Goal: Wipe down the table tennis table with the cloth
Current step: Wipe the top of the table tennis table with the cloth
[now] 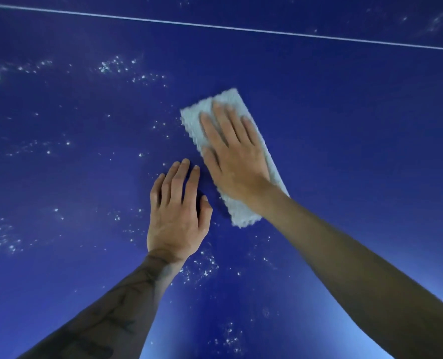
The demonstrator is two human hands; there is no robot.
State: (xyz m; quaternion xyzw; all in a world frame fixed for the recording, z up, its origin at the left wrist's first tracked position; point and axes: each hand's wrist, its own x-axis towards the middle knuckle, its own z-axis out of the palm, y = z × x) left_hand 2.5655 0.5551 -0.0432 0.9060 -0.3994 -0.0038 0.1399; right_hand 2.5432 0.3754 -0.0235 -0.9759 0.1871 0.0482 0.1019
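We note left hand resting on blue counter, fingers relaxed, holding nothing. At its 1 o'clock, right hand presses flat on folded white cloth. White specks scattered. White line at 12 o'clock.

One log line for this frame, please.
right hand: pressing cloth | left hand: resting on table | white specks: left of cloth

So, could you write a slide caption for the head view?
Right hand presses a folded pale cloth on the white-speckled blue table tennis table; left hand rests beside it.
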